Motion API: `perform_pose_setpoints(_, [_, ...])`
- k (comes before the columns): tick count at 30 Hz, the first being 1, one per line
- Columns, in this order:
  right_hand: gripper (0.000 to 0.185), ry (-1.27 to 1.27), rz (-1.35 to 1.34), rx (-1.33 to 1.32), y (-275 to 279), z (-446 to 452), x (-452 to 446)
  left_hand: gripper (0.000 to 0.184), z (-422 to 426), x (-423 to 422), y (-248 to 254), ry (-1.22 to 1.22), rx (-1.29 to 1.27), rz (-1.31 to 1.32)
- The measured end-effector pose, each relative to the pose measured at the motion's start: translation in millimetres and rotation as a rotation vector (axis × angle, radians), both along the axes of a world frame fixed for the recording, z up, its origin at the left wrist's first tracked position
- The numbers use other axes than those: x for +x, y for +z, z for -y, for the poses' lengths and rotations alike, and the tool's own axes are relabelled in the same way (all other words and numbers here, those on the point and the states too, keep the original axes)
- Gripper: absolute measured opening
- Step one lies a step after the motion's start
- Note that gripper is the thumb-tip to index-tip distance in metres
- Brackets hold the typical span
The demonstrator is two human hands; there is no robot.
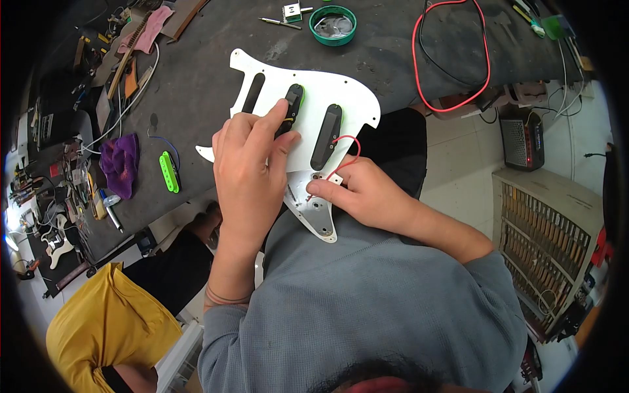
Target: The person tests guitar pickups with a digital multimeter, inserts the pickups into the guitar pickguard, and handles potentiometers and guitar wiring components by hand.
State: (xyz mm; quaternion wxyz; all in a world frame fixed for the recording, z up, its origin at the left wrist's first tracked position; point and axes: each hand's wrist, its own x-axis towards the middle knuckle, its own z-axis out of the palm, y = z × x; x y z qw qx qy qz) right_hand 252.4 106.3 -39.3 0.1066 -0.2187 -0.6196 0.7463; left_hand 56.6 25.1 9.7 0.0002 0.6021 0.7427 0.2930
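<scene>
A white pickguard lies back side up across the table edge, with an open slot at its left. Two black-backed pickups sit in it, the middle one and the right one. My left hand has its index finger and thumb closed on the middle pickup. My right hand grips the pickguard's lower right edge, thumb on the silver shield plate. A red wire loops from the right pickup towards that thumb. A loose bright green pickup lies left on the table.
Near the back stand a green round dish and a small pen-like tool. Red cable hangs over the right edge. Purple cloth and several tools are at left. A person in yellow is at lower left.
</scene>
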Motion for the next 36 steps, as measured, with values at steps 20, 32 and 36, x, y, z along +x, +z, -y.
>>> perform_pose_setpoints(20, [0.026, 0.032, 0.198, -0.218, 1.2, -13.2, -3.4, 0.032, 106.7, -151.1, 5.2, 0.721, -0.011, 0.097])
perform_pose_setpoints(32, [0.03, 0.008, 0.249, -0.16, 0.3, -9.1, -1.1, 0.022, 113.6, -122.7, -0.2, 0.736, -0.095, 0.135])
perform_pose_setpoints(36, [0.031, -0.004, 0.265, -0.151, -0.4, -7.6, -0.9, 0.022, 118.5, -129.7, 0.1, 0.714, -0.086, 0.252])
